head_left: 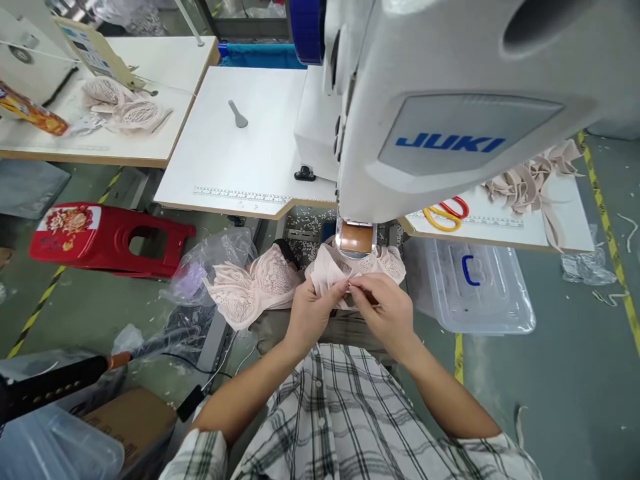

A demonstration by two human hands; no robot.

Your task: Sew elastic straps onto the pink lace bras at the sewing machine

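Pale pink lace bras [253,287] lie across my lap, under the front of a white JUKI sewing machine [445,133]. My left hand [315,313] pinches the edge of the bra [327,270] below the machine's end. Close beside it, my right hand [383,310] pinches the same edge, its fingertips nearly meeting the left ones. A metal plate with a brown cover [357,238] sits just beyond my fingers at the machine's end. The exact bit of fabric between the fingertips is too small to make out.
Scissors with red and yellow handles [445,215] and beige fabric strips [530,183] lie on the right table. A clear lidded box [480,287] stands below. At left are a red stool [110,239] and another table with bras [123,107].
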